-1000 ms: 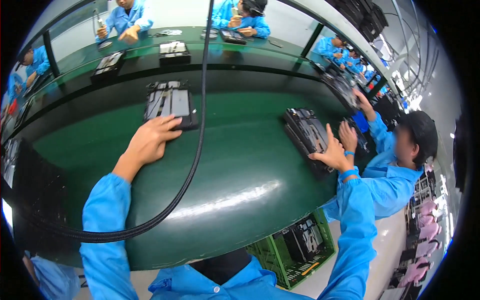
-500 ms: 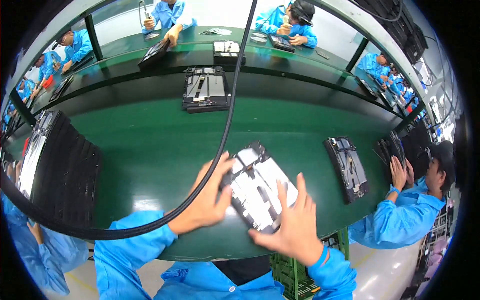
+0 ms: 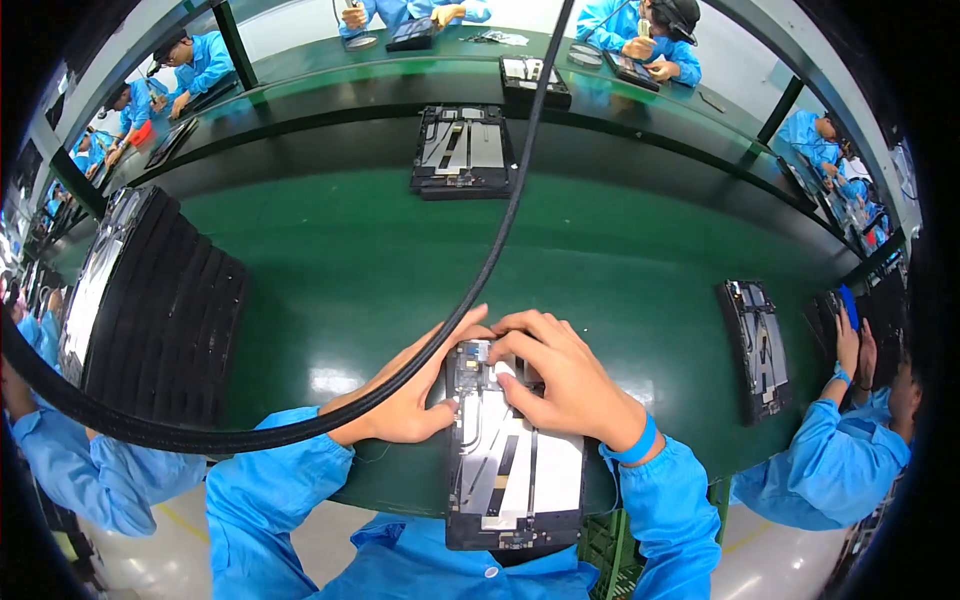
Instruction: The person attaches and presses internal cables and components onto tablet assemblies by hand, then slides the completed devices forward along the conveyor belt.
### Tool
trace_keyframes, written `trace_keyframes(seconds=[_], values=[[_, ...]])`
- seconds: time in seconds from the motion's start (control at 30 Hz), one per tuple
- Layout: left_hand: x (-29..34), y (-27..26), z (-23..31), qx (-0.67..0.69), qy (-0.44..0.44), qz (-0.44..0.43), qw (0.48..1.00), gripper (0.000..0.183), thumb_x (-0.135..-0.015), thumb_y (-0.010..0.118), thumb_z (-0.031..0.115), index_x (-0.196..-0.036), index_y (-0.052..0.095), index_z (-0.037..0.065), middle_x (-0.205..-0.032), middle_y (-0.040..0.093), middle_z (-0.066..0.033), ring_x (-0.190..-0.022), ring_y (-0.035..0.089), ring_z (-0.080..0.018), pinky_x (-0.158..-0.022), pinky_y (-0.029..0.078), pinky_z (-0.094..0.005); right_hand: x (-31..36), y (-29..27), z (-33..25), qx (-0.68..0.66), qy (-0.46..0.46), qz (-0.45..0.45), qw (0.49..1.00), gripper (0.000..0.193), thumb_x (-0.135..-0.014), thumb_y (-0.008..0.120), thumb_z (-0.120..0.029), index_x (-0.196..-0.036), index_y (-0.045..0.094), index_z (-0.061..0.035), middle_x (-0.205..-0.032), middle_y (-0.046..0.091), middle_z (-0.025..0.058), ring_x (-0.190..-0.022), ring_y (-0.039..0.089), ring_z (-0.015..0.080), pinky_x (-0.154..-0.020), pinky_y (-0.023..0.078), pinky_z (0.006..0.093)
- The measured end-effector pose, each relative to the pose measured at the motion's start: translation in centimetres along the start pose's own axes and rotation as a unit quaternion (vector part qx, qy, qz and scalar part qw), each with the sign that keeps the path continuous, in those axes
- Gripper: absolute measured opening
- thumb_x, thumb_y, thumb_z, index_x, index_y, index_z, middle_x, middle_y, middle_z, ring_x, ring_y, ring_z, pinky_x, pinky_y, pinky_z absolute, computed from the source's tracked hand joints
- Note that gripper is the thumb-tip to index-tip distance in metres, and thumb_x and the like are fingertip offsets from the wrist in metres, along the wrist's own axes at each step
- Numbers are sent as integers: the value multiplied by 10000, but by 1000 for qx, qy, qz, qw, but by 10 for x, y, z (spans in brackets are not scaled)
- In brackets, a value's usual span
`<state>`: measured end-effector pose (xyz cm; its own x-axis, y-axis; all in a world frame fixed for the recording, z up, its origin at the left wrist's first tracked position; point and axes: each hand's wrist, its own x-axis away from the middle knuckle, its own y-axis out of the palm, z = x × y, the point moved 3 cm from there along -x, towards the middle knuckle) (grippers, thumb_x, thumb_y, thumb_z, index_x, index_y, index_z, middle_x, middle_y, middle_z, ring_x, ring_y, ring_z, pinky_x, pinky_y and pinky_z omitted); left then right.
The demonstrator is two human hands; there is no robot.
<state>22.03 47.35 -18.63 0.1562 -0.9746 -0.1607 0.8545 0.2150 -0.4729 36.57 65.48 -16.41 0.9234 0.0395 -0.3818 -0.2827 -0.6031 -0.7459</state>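
Observation:
An opened tablet in a black frame, with pale battery panels and dark flat cables exposed, lies lengthwise before me; its near end juts past the table's front edge. My left hand is curled at its far left corner, thumb against the left side and fingers reaching over the far end. Across the far right part bends my right hand, its fingertips and thumb down on the small parts there. Whether a tiny piece sits between those fingertips is hidden. A blue band circles the right wrist.
A tall stack of black-framed units stands at left. Another opened tablet lies at right, near a co-worker's hands; more units sit at the back. A thick black cable hangs across the view. Green crates stand below the table.
The tablet, slanted half a second ago, has been turned straight and drawn nearer to me. My right hand has gone from its near right side to its far end.

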Motion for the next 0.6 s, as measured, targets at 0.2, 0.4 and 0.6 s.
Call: trace_keyframes(seconds=[0.2,0.4,0.6], values=[[1,-1,4,67,-29,-40,997,1175,-801,640,-108,-1805,49,47,-1724,430,-259,-1620,420,-416,-1348,294,-478,1,6,4,-18,84,-29,996,158,-944,797,-138,-1003,670,-64,-1250,627,146,-1118,613,373,-945,495,490],[2,-1,-1,79,-30,-28,996,1144,-830,657,-107,-1806,79,45,-1703,467,-264,-1598,451,-423,-1331,318,-474,-2,11,-1,6,73,0,997,194,-891,815,-52,-993,650,-58,-1149,602,125,-1077,605,361,-918,506,475],[1,-4,0,81,-41,-50,995,1184,-853,703,-85,-1799,5,58,-1721,439,-279,-1590,458,-423,-1331,312,-473,-1,14,-1,12,80,33,996,208,-868,842,-61,-986,671,-52,-986,607,114,-992,604,358,-865,508,467]])
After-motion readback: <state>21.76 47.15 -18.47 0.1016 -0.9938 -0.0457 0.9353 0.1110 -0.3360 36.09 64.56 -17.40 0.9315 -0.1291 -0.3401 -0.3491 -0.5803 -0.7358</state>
